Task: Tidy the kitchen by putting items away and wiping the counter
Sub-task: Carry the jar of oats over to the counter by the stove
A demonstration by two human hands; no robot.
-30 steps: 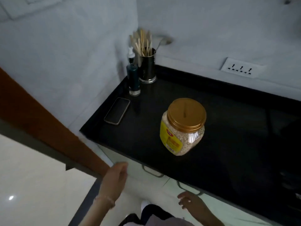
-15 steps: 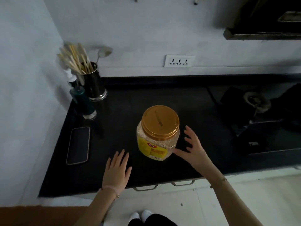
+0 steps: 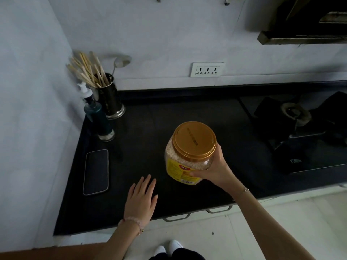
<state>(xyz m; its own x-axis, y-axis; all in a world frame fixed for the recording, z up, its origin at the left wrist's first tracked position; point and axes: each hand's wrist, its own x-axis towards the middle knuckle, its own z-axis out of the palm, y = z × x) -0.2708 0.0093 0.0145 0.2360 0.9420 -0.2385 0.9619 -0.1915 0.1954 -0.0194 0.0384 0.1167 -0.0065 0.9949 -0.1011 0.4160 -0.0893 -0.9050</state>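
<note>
You've got a dark counter point(image 3: 187, 113) with a smooth, faintly sheeny top, a clear plastic jar point(image 3: 176, 167) under a smooth gold plastic lid point(image 3: 194, 141), a polished metal holder point(image 3: 111, 104) of pale wooden sticks point(image 3: 88, 76), and a glossy-faced phone point(image 3: 96, 171).

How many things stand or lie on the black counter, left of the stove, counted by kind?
clear plastic jar with gold lid: 1
flat black phone: 1
teal pump bottle with white top: 1
shiny metal holder of wooden chopsticks: 1
Total: 4
</note>
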